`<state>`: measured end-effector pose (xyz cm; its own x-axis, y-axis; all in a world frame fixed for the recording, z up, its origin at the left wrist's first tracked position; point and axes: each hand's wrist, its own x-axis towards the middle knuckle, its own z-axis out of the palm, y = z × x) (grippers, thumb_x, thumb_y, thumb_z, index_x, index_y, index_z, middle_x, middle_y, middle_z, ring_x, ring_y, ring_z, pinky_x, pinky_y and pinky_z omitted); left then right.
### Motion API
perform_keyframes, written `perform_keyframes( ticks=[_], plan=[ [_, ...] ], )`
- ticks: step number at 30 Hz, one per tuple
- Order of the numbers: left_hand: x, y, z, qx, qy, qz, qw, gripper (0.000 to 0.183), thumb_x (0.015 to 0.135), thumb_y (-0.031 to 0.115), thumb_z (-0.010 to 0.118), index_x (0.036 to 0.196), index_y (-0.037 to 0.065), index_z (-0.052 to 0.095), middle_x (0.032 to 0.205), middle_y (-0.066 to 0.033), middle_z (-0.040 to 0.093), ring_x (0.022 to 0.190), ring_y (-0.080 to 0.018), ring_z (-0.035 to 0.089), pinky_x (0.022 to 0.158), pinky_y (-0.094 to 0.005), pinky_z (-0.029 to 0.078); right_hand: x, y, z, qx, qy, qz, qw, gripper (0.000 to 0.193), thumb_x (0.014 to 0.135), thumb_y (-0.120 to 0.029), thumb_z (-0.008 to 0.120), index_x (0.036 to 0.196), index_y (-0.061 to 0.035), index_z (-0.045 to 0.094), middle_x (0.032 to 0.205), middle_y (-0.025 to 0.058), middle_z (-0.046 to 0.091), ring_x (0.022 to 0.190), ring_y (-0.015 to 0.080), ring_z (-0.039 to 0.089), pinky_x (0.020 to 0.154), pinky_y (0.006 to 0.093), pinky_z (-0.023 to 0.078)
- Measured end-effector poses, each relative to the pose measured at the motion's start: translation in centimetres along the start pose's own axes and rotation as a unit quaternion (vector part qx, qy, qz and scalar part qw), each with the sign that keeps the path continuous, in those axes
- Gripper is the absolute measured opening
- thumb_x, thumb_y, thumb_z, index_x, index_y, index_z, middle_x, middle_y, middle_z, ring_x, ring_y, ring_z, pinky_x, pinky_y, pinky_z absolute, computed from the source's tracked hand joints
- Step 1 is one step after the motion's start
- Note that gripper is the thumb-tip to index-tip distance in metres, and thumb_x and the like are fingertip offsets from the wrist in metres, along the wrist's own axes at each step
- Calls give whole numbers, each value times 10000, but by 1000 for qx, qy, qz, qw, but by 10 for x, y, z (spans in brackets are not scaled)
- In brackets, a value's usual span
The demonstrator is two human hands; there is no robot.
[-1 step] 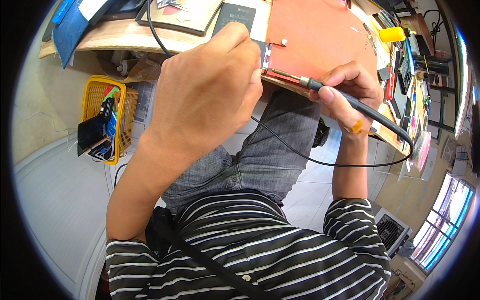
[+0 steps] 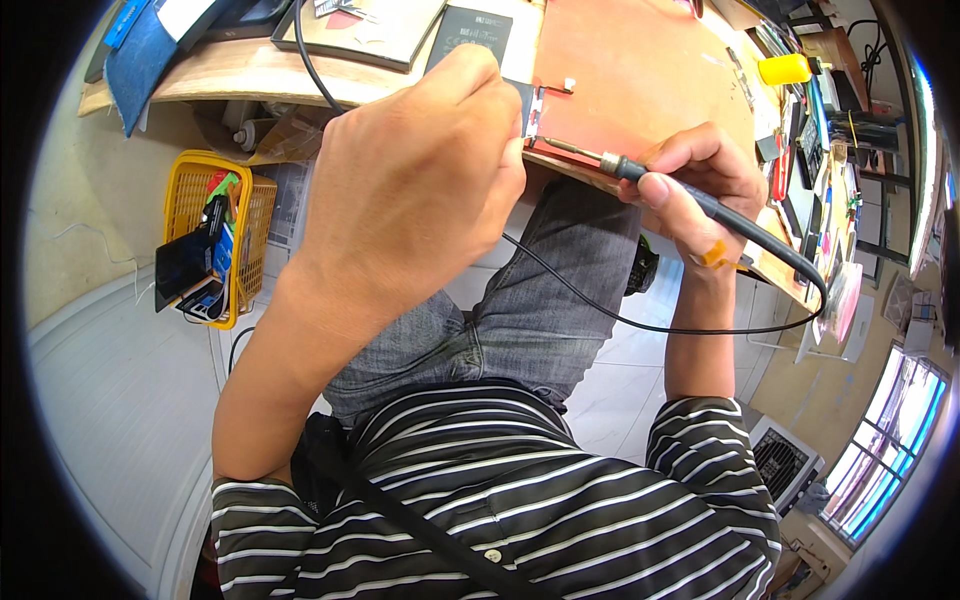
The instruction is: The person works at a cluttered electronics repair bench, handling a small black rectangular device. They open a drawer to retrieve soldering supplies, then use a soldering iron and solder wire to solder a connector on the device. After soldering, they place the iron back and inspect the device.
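My right hand (image 2: 705,180) is closed round the dark handle of a soldering iron (image 2: 690,190), whose tip points left. That tip is at the lower end of a narrow small circuit strip (image 2: 535,115), close to the fingertips of my left hand (image 2: 410,180). The left fingers are pinched together beside the strip; what they grip is hidden behind the hand. A flat dark battery (image 2: 487,30) lies beyond the left hand, partly covered by it. Under the iron's tip is the near edge of an orange-red mat (image 2: 640,75). A bit of orange tape (image 2: 713,253) sticks to my right wrist.
The iron's black cord (image 2: 690,330) loops below my right hand and across my lap. A shallow tray (image 2: 375,45) stands at the back left. Tools and a yellow bottle (image 2: 783,69) crowd the right. A yellow basket (image 2: 170,200) is low on the left.
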<state>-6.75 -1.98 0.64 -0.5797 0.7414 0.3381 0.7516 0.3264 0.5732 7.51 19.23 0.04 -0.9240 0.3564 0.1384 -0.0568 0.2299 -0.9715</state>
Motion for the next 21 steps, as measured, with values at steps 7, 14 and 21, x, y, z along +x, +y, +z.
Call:
perform_keyframes(
  ticks=[7,14,21],
  plan=[
    [3,0,0,7,0,0,1000,94,865,52,734,889,37,645,918,-60,626,730,-261,656,637,-351,526,4,1,-3,-12,-13,-11,1000,175,878,-31,784,947,22,632,853,146,740,755,189,740,732,317,620],
    [1,-5,0,-3,14,-10,1000,98,863,52,743,880,34,648,913,-54,627,724,-233,648,593,-322,521,4,0,0,-5,1,-3,1000,179,879,-37,784,948,25,632,850,142,737,755,185,740,730,312,628],
    [4,-5,1,9,14,7,1000,107,861,54,746,874,33,642,901,-50,628,727,-227,653,621,-328,526,5,0,0,8,9,-1,1000,179,882,-45,787,940,25,633,850,140,736,760,181,739,720,306,631]
  ],
)
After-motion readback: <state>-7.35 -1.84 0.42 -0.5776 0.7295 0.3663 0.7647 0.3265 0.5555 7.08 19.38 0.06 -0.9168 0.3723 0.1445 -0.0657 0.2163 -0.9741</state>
